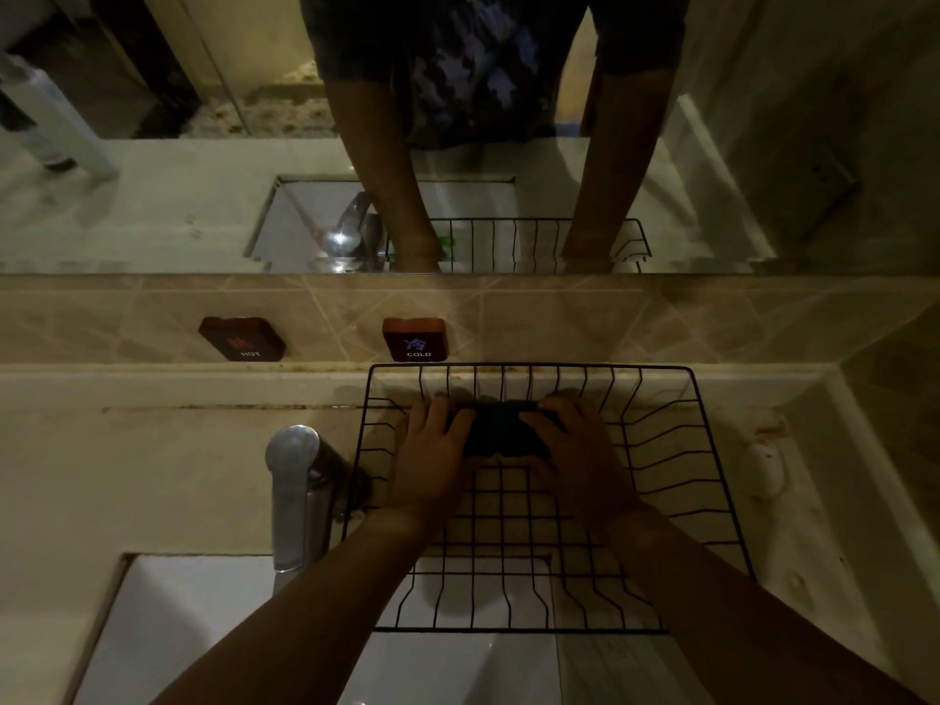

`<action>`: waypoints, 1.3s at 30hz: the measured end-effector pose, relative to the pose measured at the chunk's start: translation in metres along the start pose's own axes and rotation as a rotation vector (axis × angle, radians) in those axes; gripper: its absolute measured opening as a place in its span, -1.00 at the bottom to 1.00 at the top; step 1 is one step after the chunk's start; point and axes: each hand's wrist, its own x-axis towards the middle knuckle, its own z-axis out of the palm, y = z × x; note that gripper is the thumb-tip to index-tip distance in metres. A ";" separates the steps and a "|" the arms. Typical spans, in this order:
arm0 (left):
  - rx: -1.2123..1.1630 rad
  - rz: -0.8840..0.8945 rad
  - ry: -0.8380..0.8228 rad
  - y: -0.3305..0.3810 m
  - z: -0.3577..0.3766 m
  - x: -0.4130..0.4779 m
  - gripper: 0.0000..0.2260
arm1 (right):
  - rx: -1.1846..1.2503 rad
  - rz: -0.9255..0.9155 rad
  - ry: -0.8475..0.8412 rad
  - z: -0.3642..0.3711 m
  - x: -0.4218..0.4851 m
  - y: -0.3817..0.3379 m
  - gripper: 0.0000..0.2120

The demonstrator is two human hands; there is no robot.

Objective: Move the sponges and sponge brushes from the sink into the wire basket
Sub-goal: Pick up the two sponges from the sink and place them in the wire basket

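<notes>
A black wire basket [712, 501] sits on the counter, its near edge overhanging the white sink [178, 628]. Both my hands are inside it at the far end. My left hand [432, 450] and my right hand [575, 450] grip the two sides of a dark sponge [501, 429], held low against the basket's back wall. In the dim light the sponge looks almost black, and its underside is hidden. No other sponges or brushes show in the visible part of the sink.
A chrome faucet [295, 491] stands left of the basket, at the sink's back edge. Two wall knobs marked HOT [244, 338] and COLD [417, 338] sit on the tiled backsplash. A mirror [152, 211] above reflects the scene.
</notes>
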 end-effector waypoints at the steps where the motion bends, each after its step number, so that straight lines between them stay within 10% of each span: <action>1: -0.010 -0.001 0.005 0.000 0.000 0.000 -0.48 | 0.005 -0.002 0.001 0.000 -0.001 0.000 -0.50; 39: -0.054 -0.007 -0.099 0.011 -0.027 -0.024 -0.42 | -0.039 0.089 -0.174 -0.034 -0.014 -0.027 -0.42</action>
